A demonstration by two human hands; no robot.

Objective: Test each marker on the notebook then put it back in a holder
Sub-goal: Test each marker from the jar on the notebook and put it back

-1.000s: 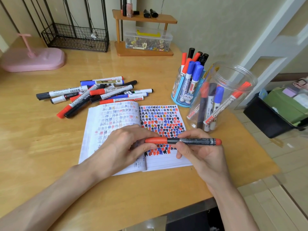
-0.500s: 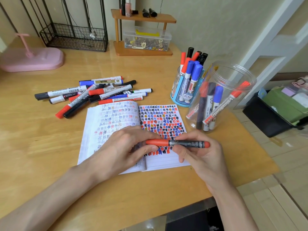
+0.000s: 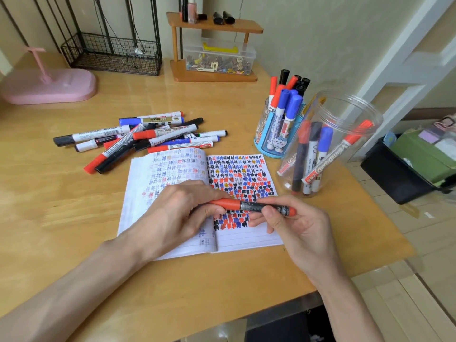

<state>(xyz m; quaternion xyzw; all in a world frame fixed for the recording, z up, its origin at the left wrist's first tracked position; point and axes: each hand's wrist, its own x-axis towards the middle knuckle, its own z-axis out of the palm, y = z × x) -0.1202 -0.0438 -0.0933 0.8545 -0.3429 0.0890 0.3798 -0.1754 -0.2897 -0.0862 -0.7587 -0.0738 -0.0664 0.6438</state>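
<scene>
Red-capped marker (image 3: 259,207) held level over the right page of the open notebook (image 3: 246,239), cap end toward 9 o'clock. Left hand (image 3: 177,208) has its fingers curled round the red cap. Right hand (image 3: 296,225) pinches the dark barrel between thumb and fingers near the red tail end. Cannot tell whether the cap is fully seated. Notebook lies flat at centre of the tabletop (image 3: 74,218), its pages covered with red, blue and black marks. Loose marker pile (image 3: 148,139) at 11 o'clock from the notebook. Blue holder (image 3: 274,144) at 1 o'clock with markers upright; clear jar (image 3: 357,149) at 2 o'clock, just beside it, with several leaning markers.
</scene>
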